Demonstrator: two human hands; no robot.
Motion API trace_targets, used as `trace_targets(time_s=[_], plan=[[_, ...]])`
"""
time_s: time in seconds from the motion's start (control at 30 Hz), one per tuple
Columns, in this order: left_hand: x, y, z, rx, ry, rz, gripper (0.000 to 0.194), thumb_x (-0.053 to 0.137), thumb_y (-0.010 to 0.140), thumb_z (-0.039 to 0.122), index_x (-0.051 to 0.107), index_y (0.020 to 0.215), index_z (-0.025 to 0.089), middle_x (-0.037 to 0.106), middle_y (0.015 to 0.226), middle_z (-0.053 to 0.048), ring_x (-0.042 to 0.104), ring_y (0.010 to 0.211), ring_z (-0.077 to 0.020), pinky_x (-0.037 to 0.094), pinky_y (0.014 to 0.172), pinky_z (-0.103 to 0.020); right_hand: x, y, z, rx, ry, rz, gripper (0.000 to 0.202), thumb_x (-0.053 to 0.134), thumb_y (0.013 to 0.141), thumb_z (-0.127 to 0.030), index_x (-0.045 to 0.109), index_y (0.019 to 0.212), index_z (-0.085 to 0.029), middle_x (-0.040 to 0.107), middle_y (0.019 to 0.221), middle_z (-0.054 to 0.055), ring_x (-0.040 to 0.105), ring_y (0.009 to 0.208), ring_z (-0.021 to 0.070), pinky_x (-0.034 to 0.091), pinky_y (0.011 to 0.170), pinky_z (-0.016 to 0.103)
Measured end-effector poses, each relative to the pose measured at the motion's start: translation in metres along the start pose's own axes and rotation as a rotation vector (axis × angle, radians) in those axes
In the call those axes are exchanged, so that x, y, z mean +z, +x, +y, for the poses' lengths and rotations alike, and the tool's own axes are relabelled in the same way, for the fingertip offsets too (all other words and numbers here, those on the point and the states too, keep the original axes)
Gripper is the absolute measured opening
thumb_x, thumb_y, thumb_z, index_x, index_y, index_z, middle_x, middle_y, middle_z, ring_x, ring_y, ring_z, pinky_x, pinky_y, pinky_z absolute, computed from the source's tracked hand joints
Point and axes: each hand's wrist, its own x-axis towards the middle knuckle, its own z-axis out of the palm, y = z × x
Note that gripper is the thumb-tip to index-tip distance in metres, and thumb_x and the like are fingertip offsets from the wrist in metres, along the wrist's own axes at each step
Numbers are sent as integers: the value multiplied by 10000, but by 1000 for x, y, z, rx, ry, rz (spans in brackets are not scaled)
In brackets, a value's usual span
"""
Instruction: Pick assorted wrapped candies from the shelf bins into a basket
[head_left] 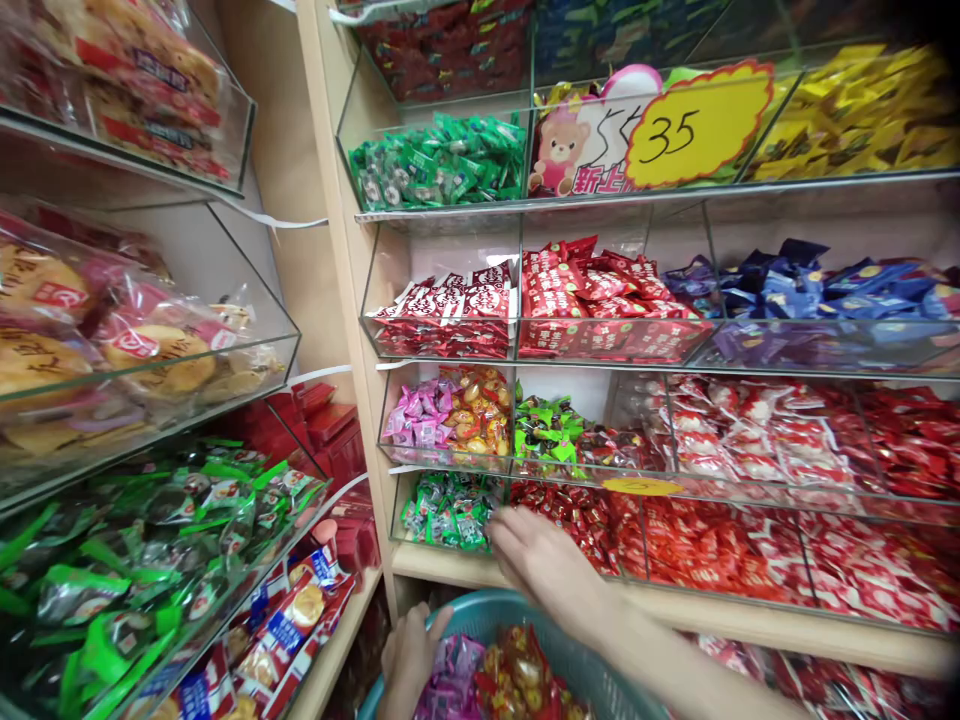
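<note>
My left hand [411, 655] is closed on the rim of a teal plastic basket [480, 606] at the bottom of the view. Inside the basket lie purple-wrapped candies [454, 672] and gold candies in clear wrappers with red [517, 668]. My right hand [538, 562] reaches across above the basket to the front edge of the lowest bin. Its fingers, bent and a little blurred, are nearest to the green-wrapped candies [448, 508] there; whether they hold anything I cannot make out.
Glass-fronted bins of wrapped candies rise ahead, with red packets [592, 300] midway and a yellow price sign [697, 125] above. On the left, angled bins hold bagged pastries [161, 345] and green-wrapped sweets [142, 560]. A wooden shelf edge [450, 565] runs behind the basket.
</note>
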Motion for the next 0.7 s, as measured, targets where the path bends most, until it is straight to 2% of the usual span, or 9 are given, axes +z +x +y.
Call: trace_targets(time_s=[0.07, 0.13, 0.23, 0.3, 0.4, 0.53, 0.7], plan=[[-1, 0, -1, 2, -4, -4, 582, 316, 801, 601, 563, 1153, 209, 610, 1193, -129, 564, 1095, -298, 426, 900, -404, -19, 46, 12, -36, -86, 37, 184, 353, 917, -183, 530, 868, -172, 542, 859, 44, 500, 801, 163, 390, 695, 268], [-2, -2, -1, 9, 3, -8, 577, 313, 806, 593, 570, 1148, 206, 620, 1176, -133, 568, 1091, -298, 432, 892, -401, -26, 86, 25, -21, -192, 64, 172, 357, 914, -165, 529, 919, -155, 543, 903, 64, 488, 851, 179, 390, 729, 281], [-3, -3, -1, 8, 9, 10, 558, 323, 804, 593, 577, 1139, 226, 632, 1161, -114, 571, 1094, -272, 438, 890, -366, -24, 132, 44, 40, -304, 46, 195, 357, 900, -124, 532, 987, -117, 550, 1001, 110, 475, 941, 210, 394, 762, 307], [-2, -2, -2, 6, 0, 25, 533, 336, 798, 597, 594, 1108, 248, 643, 1148, -97, 577, 1090, -251, 440, 886, -336, -19, 151, 54, 95, -333, 26, 233, 337, 897, -103, 537, 1016, -92, 548, 1060, 139, 466, 986, 222, 392, 784, 325], [1, 2, -5, 3, -21, 28, 509, 350, 790, 599, 613, 1068, 264, 648, 1143, -88, 591, 1067, -247, 442, 872, -329, -11, 166, 64, 149, -346, -15, 283, 325, 892, -99, 537, 1079, -74, 544, 1131, 159, 453, 1044, 237, 374, 845, 369], [2, 5, -5, 7, -26, 15, 524, 331, 797, 590, 593, 1091, 243, 646, 1140, -100, 585, 1072, -266, 436, 875, -359, -1, 172, 71, 147, -360, -60, 344, 346, 873, -109, 523, 1167, -101, 506, 1250, 158, 416, 1128, 262, 314, 938, 441], [0, 2, -4, 37, -3, 8, 516, 288, 812, 589, 596, 1039, 243, 662, 1096, -99, 590, 1054, -279, 437, 853, -375, 2, 177, 73, 137, -375, -65, 352, 339, 865, -95, 564, 1136, -110, 551, 1195, 164, 437, 1103, 265, 285, 959, 466]])
